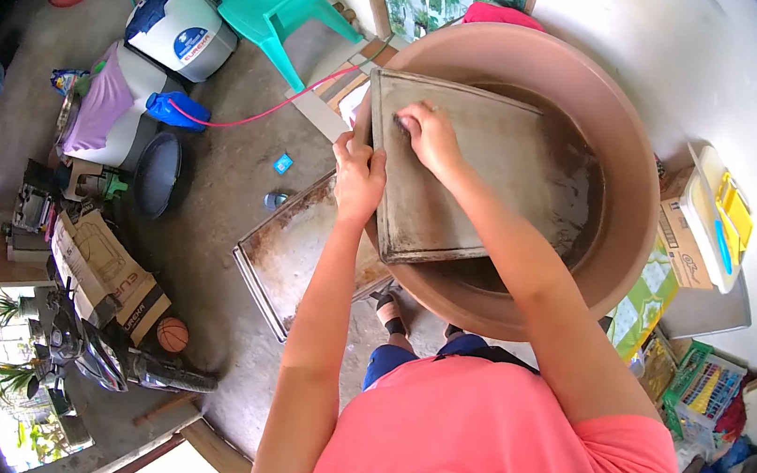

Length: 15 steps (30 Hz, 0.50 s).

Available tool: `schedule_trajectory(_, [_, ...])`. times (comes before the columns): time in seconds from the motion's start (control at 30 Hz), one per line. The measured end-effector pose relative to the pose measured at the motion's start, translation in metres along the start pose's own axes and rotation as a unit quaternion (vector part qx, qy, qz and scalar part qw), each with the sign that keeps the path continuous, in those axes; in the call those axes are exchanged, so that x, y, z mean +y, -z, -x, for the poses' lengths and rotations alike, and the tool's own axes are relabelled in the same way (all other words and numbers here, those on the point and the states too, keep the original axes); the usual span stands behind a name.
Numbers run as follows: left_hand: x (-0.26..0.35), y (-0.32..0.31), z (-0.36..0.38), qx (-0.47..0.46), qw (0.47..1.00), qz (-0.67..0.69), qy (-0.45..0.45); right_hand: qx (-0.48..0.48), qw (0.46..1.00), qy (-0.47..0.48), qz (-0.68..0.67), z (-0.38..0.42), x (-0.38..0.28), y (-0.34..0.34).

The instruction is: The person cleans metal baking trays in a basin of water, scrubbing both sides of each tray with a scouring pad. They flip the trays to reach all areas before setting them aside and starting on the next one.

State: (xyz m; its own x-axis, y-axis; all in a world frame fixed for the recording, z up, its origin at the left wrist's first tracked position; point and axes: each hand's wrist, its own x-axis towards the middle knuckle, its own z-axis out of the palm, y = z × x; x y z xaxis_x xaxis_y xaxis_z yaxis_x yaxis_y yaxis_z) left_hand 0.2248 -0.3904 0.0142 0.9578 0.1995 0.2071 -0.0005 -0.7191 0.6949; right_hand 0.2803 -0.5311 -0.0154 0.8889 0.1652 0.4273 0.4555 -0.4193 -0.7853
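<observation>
**Metal tray held over a brown basin**

A pink shirt (503, 450) fills the bottom of the view, nearest the camera, with both bare arms reaching forward from it. The left hand (359, 176) is closed around the near left edge of a flat metal tray (491, 170), steadying it. The right hand (429, 134) presses on the tray's upper left surface, fingers curled over something small and dark that cannot be made out. The tray lies tilted across a large brown basin (623, 172), its far end dipping into murky water. A second tray (286, 258) rests on the concrete floor just beside the basin.
</observation>
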Motion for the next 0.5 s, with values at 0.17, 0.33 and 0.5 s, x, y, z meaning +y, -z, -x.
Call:
schedule_trajectory(0.17, [0.0,-0.001,-0.004,0.0,0.999,0.035,0.021,-0.028,0.996,0.073,0.032,0.078,-0.047,0.017])
schedule_trajectory(0.33, [0.003,-0.002,0.002,0.006,1.0,0.004,0.019,-0.153,0.978,0.136,0.033,0.133,-0.07,0.043])
schedule_trajectory(0.5, [-0.005,0.0,-0.003,-0.021,0.998,0.051,0.025,-0.097,0.988,0.113,-0.029,0.101,-0.099,0.007])
